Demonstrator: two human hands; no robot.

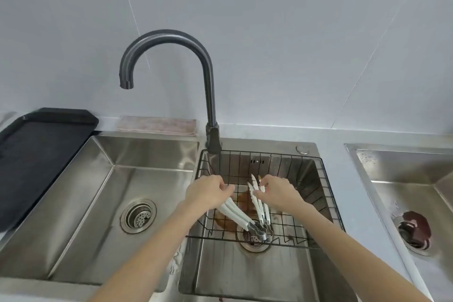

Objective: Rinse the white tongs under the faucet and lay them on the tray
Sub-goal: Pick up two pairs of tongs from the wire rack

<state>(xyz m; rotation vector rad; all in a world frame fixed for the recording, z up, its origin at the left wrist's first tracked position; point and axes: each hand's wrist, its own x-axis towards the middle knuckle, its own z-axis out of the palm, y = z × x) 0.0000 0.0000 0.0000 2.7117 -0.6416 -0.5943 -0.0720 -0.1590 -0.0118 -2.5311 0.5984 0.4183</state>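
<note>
Several white tongs (236, 214) with metal hinge ends lie bunched in a black wire basket (326, 193) set in the middle sink. My left hand (208, 191) grips the white arms of the left tongs. My right hand (274, 191) pinches the upper arms of the right tongs (256, 193). Their metal ends meet over the drain (253, 240). The dark gooseneck faucet (171, 41) has its spout turned over the left sink, and no water runs from it. A black tray (36, 152) sits on the counter at the far left.
The large left sink (110, 203) has a round strainer drain. A folded pinkish cloth (157, 125) lies behind it by the wall. A third sink (404, 191) at the right holds a dark stopper. Brown stains mark the middle sink's floor under the basket.
</note>
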